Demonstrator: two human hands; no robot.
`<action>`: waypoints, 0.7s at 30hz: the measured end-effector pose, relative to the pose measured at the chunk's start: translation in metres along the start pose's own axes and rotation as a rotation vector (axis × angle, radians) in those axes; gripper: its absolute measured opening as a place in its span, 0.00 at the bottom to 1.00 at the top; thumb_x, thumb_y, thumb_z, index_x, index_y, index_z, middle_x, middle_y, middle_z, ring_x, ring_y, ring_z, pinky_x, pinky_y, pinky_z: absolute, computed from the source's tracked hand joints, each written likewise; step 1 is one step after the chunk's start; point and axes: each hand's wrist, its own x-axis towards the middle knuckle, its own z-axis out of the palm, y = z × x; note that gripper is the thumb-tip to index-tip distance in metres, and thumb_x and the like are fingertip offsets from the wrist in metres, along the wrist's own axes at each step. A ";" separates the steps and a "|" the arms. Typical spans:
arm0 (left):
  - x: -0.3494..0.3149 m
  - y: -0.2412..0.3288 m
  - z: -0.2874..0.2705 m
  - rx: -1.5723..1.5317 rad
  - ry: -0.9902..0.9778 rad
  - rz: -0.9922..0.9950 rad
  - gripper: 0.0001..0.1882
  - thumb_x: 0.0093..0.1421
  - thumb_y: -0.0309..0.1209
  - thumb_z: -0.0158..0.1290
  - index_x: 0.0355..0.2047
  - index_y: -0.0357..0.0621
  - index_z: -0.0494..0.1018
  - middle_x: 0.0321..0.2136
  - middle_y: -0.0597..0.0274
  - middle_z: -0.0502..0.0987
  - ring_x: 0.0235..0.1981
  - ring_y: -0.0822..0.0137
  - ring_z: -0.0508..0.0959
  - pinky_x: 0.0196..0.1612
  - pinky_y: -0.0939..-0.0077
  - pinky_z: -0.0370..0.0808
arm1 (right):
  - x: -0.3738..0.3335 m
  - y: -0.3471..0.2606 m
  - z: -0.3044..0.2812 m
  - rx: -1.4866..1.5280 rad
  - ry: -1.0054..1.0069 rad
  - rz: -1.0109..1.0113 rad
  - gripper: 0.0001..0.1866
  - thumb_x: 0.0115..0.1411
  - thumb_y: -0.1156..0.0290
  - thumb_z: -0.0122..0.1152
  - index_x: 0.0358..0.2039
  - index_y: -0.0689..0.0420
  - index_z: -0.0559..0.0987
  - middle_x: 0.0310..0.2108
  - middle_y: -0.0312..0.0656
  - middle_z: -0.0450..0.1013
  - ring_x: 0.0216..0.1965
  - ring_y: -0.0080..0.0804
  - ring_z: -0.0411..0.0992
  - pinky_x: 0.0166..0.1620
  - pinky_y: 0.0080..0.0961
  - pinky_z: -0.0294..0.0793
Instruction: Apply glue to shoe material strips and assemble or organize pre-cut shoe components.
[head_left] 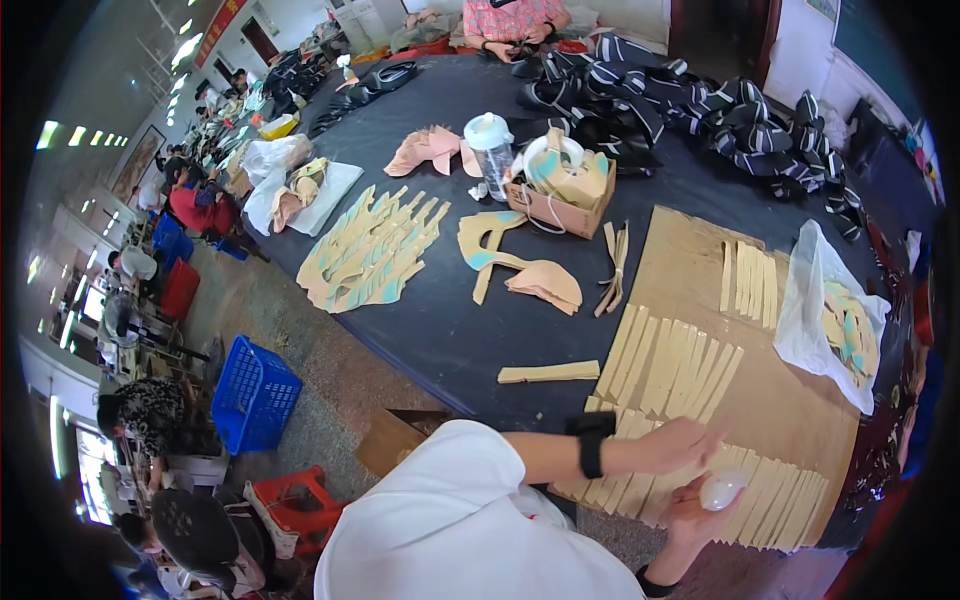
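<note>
1. Right hand (690,516) is wrapped round a smooth white rounded container (722,490) over the tan strips (785,500); looks light, maybe slippery, so grab its sides.
2. Left hand (678,446) is just beside it, too blurry to tell if it's holding anything.
3. Strips seem thin, bendy; pinch the ends.
4. Brown board (770,400) on a dark table (430,345), blue crate (254,395) on the floor.

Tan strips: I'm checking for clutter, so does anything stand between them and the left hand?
Nothing visible stands between the left hand and the tan strips on the cardboard. The right hand, holding a white container, hides some strips; whether the left hand touches any is unclear.
</note>
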 end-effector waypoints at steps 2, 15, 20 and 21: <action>-0.035 -0.001 -0.019 0.071 -0.085 -0.076 0.13 0.62 0.36 0.43 0.38 0.38 0.68 0.32 0.52 0.75 0.27 0.61 0.74 0.31 0.68 0.69 | -0.008 0.024 0.006 0.067 -0.123 0.214 0.27 0.54 0.36 0.50 0.45 0.43 0.71 0.31 0.34 0.75 0.23 0.25 0.69 0.29 0.20 0.72; -0.255 -0.069 -0.207 -0.059 -0.238 0.362 0.34 0.59 0.33 0.50 0.63 0.43 0.50 0.64 0.48 0.46 0.57 0.53 0.59 0.60 0.66 0.55 | -0.051 0.325 0.092 0.070 -0.088 0.201 0.26 0.57 0.42 0.49 0.46 0.49 0.70 0.43 0.35 0.72 0.40 0.32 0.72 0.36 0.32 0.71; -0.332 -0.066 -0.304 0.023 0.093 0.252 0.32 0.48 0.32 0.59 0.54 0.40 0.62 0.54 0.51 0.64 0.60 0.49 0.58 0.61 0.61 0.53 | -0.078 0.416 0.207 -0.619 -0.254 0.265 0.33 0.55 0.31 0.39 0.47 0.44 0.70 0.38 0.33 0.73 0.43 0.32 0.70 0.39 0.36 0.72; -0.344 -0.076 -0.314 0.061 0.172 0.274 0.32 0.47 0.31 0.60 0.53 0.41 0.63 0.53 0.51 0.64 0.59 0.50 0.59 0.60 0.61 0.55 | -0.054 0.428 0.190 -0.470 -0.307 0.459 0.36 0.54 0.28 0.36 0.45 0.45 0.71 0.33 0.35 0.73 0.38 0.33 0.72 0.35 0.34 0.72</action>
